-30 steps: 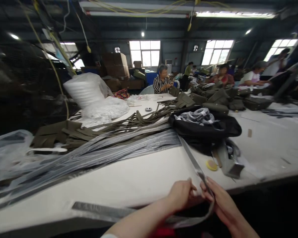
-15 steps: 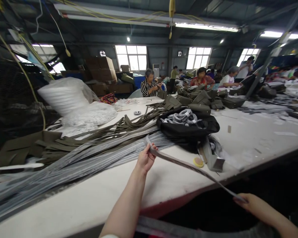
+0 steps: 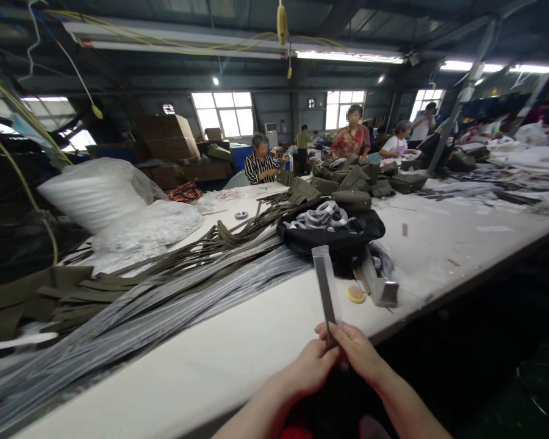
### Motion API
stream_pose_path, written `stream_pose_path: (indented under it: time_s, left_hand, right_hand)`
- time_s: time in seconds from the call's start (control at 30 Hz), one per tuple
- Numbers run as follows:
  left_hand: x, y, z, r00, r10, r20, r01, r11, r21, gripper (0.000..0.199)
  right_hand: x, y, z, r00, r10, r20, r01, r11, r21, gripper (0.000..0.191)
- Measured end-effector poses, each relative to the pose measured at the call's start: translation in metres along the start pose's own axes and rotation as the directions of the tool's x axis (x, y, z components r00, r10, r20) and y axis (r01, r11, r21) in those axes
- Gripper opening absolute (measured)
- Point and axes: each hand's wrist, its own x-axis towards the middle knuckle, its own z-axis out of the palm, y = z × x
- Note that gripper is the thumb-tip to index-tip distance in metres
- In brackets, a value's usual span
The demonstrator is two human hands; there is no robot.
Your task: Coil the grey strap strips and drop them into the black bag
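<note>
A dark strap in a clear plastic sleeve point(image 3: 326, 289) stands up from between my two hands, its sleeved end pointing away over the table edge. My left hand point(image 3: 318, 361) is closed round its lower part. From the right, my right hand point(image 3: 353, 349) pinches the same strap, thumb on top, touching the left hand. The lower end of the strap is hidden behind my fingers. Beyond them, a black bag point(image 3: 333, 238) holds several coiled straps in plastic point(image 3: 324, 214). Many long sleeved straps point(image 3: 201, 283) lie across the table to the left.
Near the bag are a tape dispenser point(image 3: 384, 286) and a yellow tape roll point(image 3: 355, 295). Olive pouches point(image 3: 352, 180) are heaped behind it. A plastic-wrapped white stack point(image 3: 100, 192) stands at left. People work across the white table point(image 3: 201, 366), one in a striped top point(image 3: 260, 167).
The hands have come together; the strap, stretched between them before, now points up and away. My right hand moved left to meet the left. A person in a red patterned top has risen.
</note>
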Motion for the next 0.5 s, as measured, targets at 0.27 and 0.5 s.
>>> stream_pose_path:
  time_s: [0.27, 0.5]
  left_hand:
    - [-0.006, 0.048, -0.03, 0.912, 0.275, -0.305, -0.212, 0.951, 0.224, 0.05]
    - [-0.009, 0.075, -0.047, 0.859, 0.257, -0.443, -0.257, 0.964, 0.062, 0.042]
  right_hand:
    - [-0.016, -0.009, -0.013, 0.981, 0.178, 0.083, -0.178, 0.984, -0.004, 0.056]
    - [-0.028, -0.003, -0.014, 0.966, 0.167, 0.199, -0.117, 0.963, -0.241, 0.05]
